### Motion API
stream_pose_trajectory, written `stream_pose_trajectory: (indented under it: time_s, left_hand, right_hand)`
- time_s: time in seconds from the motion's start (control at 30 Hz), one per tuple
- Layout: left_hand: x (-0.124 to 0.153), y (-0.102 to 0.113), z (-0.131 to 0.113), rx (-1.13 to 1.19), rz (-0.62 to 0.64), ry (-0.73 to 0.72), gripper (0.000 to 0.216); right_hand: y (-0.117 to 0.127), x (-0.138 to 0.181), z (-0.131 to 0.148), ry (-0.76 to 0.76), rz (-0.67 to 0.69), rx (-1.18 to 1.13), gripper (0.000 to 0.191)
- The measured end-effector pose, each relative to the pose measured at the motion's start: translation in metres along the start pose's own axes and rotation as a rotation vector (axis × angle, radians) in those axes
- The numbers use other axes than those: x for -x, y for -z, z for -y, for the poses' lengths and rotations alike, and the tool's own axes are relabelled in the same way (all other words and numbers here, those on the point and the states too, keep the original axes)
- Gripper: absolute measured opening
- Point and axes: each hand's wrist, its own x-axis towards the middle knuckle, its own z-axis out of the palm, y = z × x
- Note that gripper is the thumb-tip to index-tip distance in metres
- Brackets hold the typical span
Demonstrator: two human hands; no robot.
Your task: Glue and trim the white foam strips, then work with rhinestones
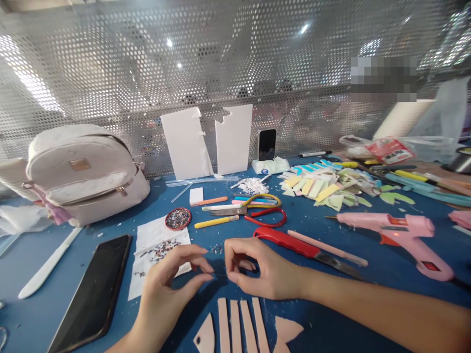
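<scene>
The left hand (171,277) and right hand (270,272) are slightly apart, fingertips facing, each apparently pinched on a barely visible thin, hair-fine strand (221,275). The strand spans the small gap, its long axis left to right, both hands about equally near. Just below, on the blue worktop (320,328), lie four flat pale-pink strips (248,323) pointing away from the person, crosswise to it. A pale-pink pointed piece with a hole (207,333) lies left of them, nearer the left hand.
</scene>
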Motion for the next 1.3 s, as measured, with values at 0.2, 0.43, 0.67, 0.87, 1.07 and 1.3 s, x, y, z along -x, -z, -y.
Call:
stream_pose_trajectory:
  time_s: [0.2, 0.43, 0.67, 0.87, 1.07, 1.3]
  left_hand:
    - [0.0010, 0.0007, -0.0013, -0.004, 0.002, -0.020, 0.031]
    - [0.0007, 0.0012, -0.0006, -0.008, 0.013, -0.009, 0.032]
    - [0.0009, -0.0003, -0.0007, -0.003, 0.012, -0.004, 0.033]
    - [0.0018, 0.0003, 0.0007, -0.007, 0.023, -0.025, 0.038]
    - [0.0012, -0.0006, 0.0015, -0.017, 0.038, -0.036, 0.037]
    - [0.0007, -0.0023, 0.0016, -0.039, 0.056, -0.070, 0.036]
  right_hand:
    - [0.0002, -0.0006, 0.0024, -0.009, 0.002, -0.005, 0.004]
    - [0.0002, -0.0007, 0.0007, -0.024, 0.010, -0.009, 0.004]
    - [-0.0001, -0.0004, 0.0008, -0.024, 0.020, 0.000, 0.004]
    - [0.0007, -0.0004, 0.0013, -0.021, 0.015, 0.029, 0.004]
    - [-0.0009, -0.0017, 0.0021, -0.017, 0.028, 0.050, 0.006]
    - [-0.0007, -0.0014, -0.0002, 0.001, 0.039, 0.081, 0.004]
